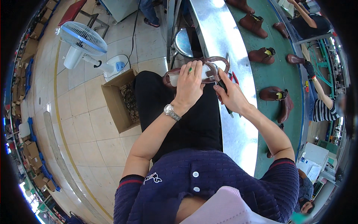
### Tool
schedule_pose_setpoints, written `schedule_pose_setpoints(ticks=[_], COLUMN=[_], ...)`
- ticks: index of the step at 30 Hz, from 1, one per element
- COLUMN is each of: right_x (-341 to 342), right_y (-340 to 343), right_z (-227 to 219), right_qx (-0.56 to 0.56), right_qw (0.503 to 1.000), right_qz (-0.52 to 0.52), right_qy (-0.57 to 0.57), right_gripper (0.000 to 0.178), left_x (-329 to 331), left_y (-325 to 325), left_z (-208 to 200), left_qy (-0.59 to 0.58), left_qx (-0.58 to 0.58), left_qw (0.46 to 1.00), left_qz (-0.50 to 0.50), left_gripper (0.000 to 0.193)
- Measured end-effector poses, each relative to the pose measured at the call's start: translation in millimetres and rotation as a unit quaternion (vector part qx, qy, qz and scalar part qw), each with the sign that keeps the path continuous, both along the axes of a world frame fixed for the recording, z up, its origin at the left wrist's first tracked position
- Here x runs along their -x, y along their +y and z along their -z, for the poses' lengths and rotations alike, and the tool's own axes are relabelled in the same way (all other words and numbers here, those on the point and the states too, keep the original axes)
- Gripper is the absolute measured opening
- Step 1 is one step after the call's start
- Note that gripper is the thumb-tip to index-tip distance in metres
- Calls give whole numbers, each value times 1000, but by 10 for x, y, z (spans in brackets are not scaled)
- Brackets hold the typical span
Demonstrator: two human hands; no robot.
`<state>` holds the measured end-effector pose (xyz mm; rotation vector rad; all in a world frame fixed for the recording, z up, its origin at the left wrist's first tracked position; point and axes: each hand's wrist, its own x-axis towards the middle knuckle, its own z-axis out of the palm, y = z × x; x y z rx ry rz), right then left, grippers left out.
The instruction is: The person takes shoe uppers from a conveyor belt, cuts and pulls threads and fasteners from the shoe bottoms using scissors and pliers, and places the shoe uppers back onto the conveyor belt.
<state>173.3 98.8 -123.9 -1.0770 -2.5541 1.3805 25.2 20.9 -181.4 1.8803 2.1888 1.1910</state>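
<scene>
A brown leather shoe (171, 77) with a pale sole area lies across my lap at the edge of the metal bench. My left hand (189, 80) grips it from above, fingers laid over its middle. My right hand (232, 93) is closed round a dark-handled hand tool (222, 85), whose working end meets the shoe's brown edge; the exact kind of tool is hidden by my fingers. A red-handled tool (234, 77) lies on the bench just beyond my right hand, with thin metal tools partly covered beside it.
Brown boots (255, 25) stand along a green conveyor belt (246, 41) beyond the metal bench (244, 149). A cardboard box (112, 106) of dark scraps sits left of my legs, near a white-blue fan (84, 39) and a stool (184, 43). A gloved co-worker's hand (308, 69) holds a boot.
</scene>
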Motion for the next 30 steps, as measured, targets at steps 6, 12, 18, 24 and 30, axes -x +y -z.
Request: schedule_pose_setpoints(ticks=[6,12,18,24,30], right_x=[-39,260,233,302,432], right_y=[92,253,290,256,186], right_z=[-211,-673,-176,-233,-538], right_qx=[-14,-191,-307,-173,-102], right_qw=[997,973,940,982,985], right_qz=[-38,-99,-108,59,-13], right_qy=[-70,-79,-100,-43,-139], right_gripper=[51,52,61,57,70], left_x=[-44,10,4,-44,-30], left_y=[-63,-73,-59,-40,-102], left_z=[88,226,239,186,191], left_qy=[46,173,232,220,214], left_qx=[0,10,0,-6,-3], left_qw=[999,985,973,975,977], left_qz=[6,-3,-14,-17,-20], left_gripper=[70,67,62,55,47])
